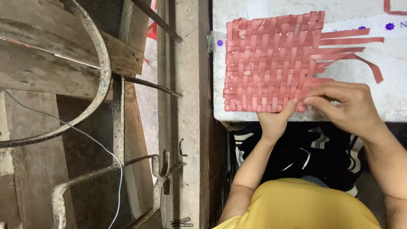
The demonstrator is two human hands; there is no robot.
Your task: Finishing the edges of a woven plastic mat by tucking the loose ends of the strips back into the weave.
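Mat: pink woven strip mat [271, 63], flat, upper centre of frame, loose strip ends trailing right.
Surface: white slab [394, 97] beneath it.
Left hand [275, 121]: thumb up against mat's lower edge, underside hidden.
Right hand [345, 106]: fingertips pinching mat's lower right corner.
Left of frame: rusty metal frame [101, 76], wooden planks [38, 63].

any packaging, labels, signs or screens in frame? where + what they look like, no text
White slab: under the mat, top right; flat white block, rough surface, near edge by the hands.
Printed band: across the slab's upper right; pale strip with small purple flower-like marks and purple lettering, partly covered by the woven mat of pink-red strips.
Same band's end: at the slab's left edge, one purple mark.
No signs or screens.
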